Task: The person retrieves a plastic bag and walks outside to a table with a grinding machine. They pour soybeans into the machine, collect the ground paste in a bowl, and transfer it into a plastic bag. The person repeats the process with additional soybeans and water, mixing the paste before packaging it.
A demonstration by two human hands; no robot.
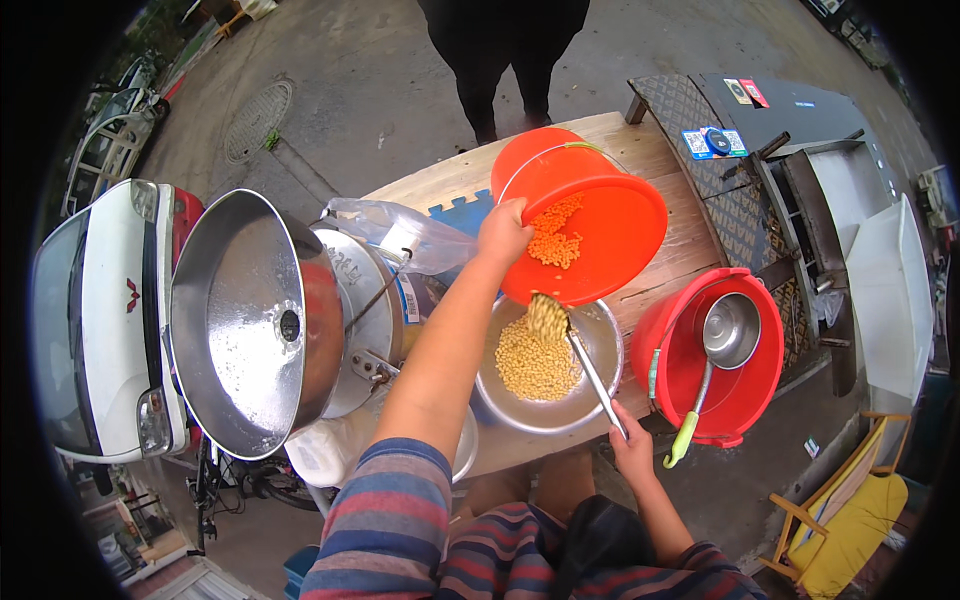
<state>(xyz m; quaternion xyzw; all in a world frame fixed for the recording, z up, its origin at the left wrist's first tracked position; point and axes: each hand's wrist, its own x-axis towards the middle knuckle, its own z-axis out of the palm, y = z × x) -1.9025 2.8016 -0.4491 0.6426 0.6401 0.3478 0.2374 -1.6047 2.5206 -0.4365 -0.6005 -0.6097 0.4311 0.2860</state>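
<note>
My left hand [504, 234] grips the rim of a red plastic bucket [607, 247], which is tilted with its mouth towards me. Soaked soybeans [553, 238] lie along the inner wall at its left. My right hand [634, 444] holds a long-handled metal ladle [598, 379]. The ladle's head, at the bucket's lower lip, is blurred and appears heaped with beans. Below it, a stainless steel bowl [491, 397] on the wooden table holds a mound of yellow soybeans [534, 360]. A few beans are just under the bucket's lip.
A large metal hopper [240, 322] stands at the left beside a clear plastic bag [420, 236]. At the right, a second red bucket [660, 330] contains a ladle with a green handle [684, 435]. A person in black trousers [510, 60] stands beyond the wooden table [675, 187].
</note>
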